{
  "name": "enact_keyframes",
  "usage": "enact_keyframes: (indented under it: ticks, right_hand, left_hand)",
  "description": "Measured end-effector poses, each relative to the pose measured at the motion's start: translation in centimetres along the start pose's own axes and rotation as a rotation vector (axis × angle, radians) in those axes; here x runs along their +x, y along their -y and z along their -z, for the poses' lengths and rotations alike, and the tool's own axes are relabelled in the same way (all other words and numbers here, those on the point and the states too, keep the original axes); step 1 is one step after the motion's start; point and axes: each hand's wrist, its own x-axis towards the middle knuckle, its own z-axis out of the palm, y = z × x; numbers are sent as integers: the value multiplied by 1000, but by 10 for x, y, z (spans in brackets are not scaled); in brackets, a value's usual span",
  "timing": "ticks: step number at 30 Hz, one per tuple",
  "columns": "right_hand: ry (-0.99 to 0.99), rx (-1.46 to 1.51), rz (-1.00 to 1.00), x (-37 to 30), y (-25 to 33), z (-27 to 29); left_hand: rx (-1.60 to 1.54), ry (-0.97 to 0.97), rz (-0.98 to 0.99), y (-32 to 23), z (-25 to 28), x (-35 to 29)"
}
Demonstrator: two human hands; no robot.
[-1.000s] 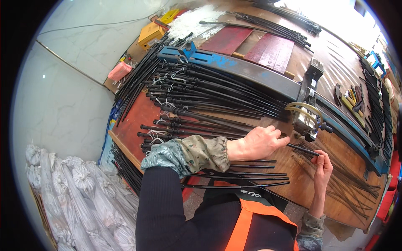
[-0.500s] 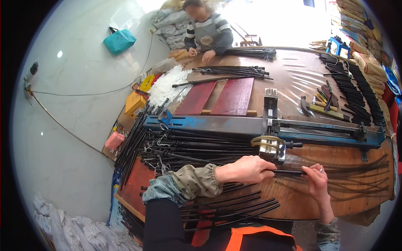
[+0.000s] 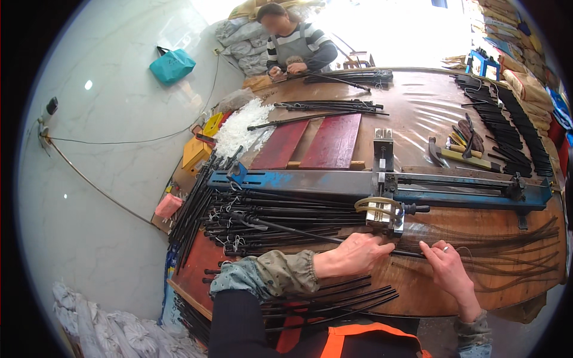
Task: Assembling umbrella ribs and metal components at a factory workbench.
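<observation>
Black rod (image 3: 408,253) is over the wooden surface (image 3: 412,292), near the metal clamp (image 3: 382,213). The left hand (image 3: 356,255) has its grip around it. The right hand (image 3: 447,267) is at its end; I cannot tell if that grip holds on.

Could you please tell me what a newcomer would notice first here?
The eye probably falls on the long blue rail across the middle of the worktable, with a dense pile of black rods on its near side, at left. Beyond it, a bright white heap lies left of two red boards.
</observation>
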Motion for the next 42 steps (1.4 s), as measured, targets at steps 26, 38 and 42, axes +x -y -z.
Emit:
enact_keyframes:
  ticks: [26,38,42]
  right_hand:
    - [-814,-273,-576,-30,-137,16]
    - [-704,96,-76,37,-45,15]
    - [-709,122,-105,46,-54,13]
  left_hand:
    - [175,-132,-207,8,89,123]
    - [255,-323,-232,23,93,65]
    - [304,-357,-128,44,103,42]
